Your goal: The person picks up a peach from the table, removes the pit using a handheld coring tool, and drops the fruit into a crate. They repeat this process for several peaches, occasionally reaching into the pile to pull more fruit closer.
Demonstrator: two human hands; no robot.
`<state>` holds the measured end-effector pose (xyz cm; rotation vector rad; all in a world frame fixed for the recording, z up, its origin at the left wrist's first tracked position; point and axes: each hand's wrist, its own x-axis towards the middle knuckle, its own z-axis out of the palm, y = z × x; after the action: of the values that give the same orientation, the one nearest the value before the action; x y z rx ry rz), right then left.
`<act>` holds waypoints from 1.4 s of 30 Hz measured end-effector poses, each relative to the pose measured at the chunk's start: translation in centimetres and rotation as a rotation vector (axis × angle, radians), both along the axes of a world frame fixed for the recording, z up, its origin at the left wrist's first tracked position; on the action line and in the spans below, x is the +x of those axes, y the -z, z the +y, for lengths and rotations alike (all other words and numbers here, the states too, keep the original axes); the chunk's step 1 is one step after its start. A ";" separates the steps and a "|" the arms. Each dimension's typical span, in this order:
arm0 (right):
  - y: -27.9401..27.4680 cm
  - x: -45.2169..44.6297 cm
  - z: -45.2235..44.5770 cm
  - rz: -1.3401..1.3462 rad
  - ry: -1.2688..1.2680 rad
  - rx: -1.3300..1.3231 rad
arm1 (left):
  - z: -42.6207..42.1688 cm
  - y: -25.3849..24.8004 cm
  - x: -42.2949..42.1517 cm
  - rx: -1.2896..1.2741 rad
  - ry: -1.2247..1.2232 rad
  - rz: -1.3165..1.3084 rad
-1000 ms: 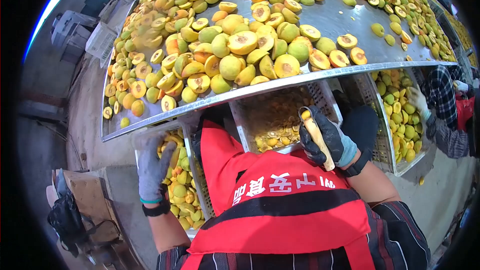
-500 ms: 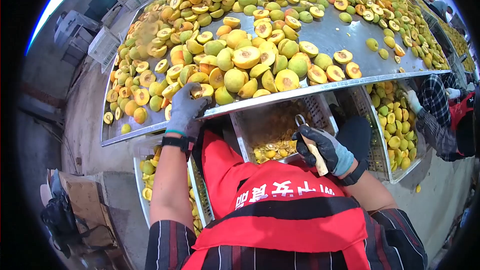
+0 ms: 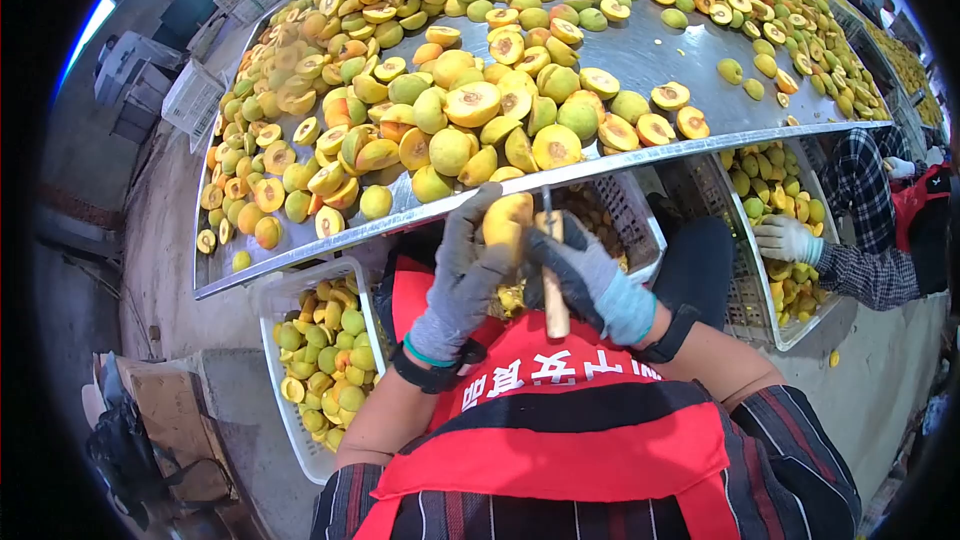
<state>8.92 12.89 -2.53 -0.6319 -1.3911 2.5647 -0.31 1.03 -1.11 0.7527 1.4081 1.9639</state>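
left hand: the grey-gloved left hand [image 3: 460, 270] is clamped on a piece of fruit, its thumb and fingers around the sides.
right hand: the right hand [image 3: 597, 275], in a glove dark at the fingers and grey toward the cuff, is closed around a wooden-handled tool [image 3: 554, 290].
held fruit: the yellow-orange fruit piece [image 3: 507, 222] is up between the two hands, just in front of the table's near edge; whether the right fingertips touch it, i cannot tell.
tool: it stands nearly upright in view, dark metal end toward the table, pale handle end toward the wearer; the exact shape of the metal end is hard to make out.
table: a metal table [image 3: 655, 50] with a raised rim, bearing loose fruit [image 3: 452, 150], many pieces cut in half with brown centres showing.
left crate: a white crate [image 3: 312, 452] below the table, holding green and yellow fruit pieces.
middle crate: another crate [image 3: 637, 212] behind the hands and partly hidden by them, with yellow bits inside.
right crate: a perforated crate [image 3: 744, 275], well filled with fruit pieces.
co-worker: a white-gloved hand [image 3: 788, 239] rests at the right crate's fruit, below a checked sleeve [image 3: 868, 275].
wearer: red apron [image 3: 560, 460] with white lettering, a black band [image 3: 424, 373] at the left wrist.
floor at left: a cardboard box [image 3: 172, 410] beside a black bag [image 3: 122, 440].
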 end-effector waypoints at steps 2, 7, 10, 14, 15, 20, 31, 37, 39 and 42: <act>-0.1 0.5 -0.5 0.079 -0.009 0.124 | 0.2 0.7 -0.1 -0.042 0.009 0.320; -1.4 1.3 1.0 0.052 -0.033 0.302 | -0.7 0.6 -0.7 0.015 0.066 0.133; -1.4 1.2 1.8 0.121 -0.026 0.508 | -1.4 1.2 -0.7 -0.037 0.121 0.154; -5.1 1.5 2.0 -0.160 -0.325 0.784 | -1.3 1.4 -0.5 -0.043 0.082 0.132; -5.0 1.6 2.0 -0.162 -0.326 0.783 | -1.3 1.4 -0.6 -0.042 0.068 0.156; -4.0 1.9 1.4 -0.007 -0.322 1.104 | -1.3 1.5 -0.8 -0.075 0.046 0.101; -3.7 1.8 1.0 0.026 -0.294 1.143 | -1.6 0.5 -0.6 -0.047 0.082 0.070; -4.8 1.6 1.7 -0.206 -0.337 0.539 | -1.3 0.1 -0.3 0.009 0.018 -0.017; -4.0 1.7 1.3 -0.158 -0.354 0.573 | -1.4 0.7 -0.6 -0.010 0.038 0.061; -4.0 1.6 0.8 -0.152 -0.368 0.719 | -1.5 1.0 -0.4 -0.023 0.030 0.075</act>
<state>10.56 13.68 1.48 -0.4721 -2.4820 2.0057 -0.71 -0.45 -2.09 0.8402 1.4525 1.9108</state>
